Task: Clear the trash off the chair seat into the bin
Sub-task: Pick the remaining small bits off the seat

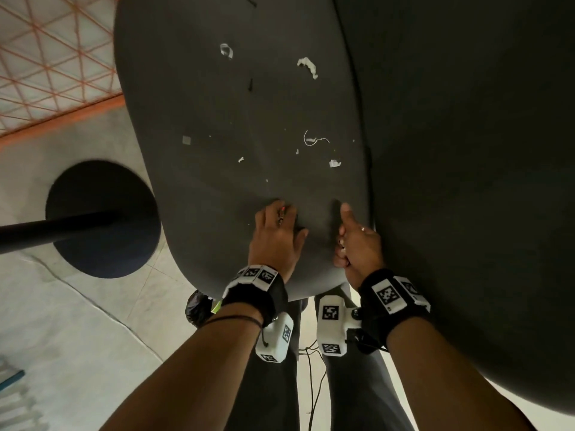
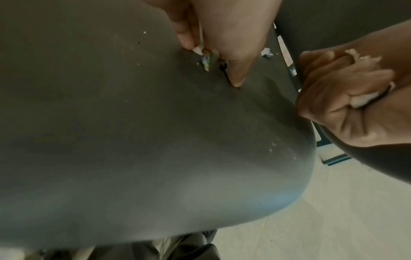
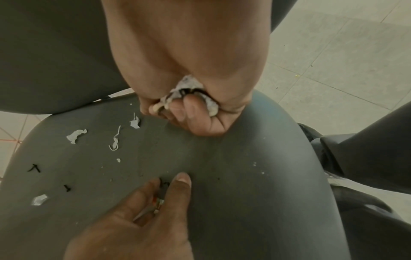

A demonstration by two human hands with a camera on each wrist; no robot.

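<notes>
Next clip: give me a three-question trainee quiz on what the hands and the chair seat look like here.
1. True or false: the right hand is empty.
2. Which hand is picking at small bits on the chair seat? A) left hand B) right hand C) neither
3. Fill in: white paper scraps lie on the seat ____ from the person than both hands.

Key
1. False: its fingers are curled round a wad of collected trash.
2. A: the left hand has its fingers down on the seat at a colourful scrap.
3. Farther.
</notes>
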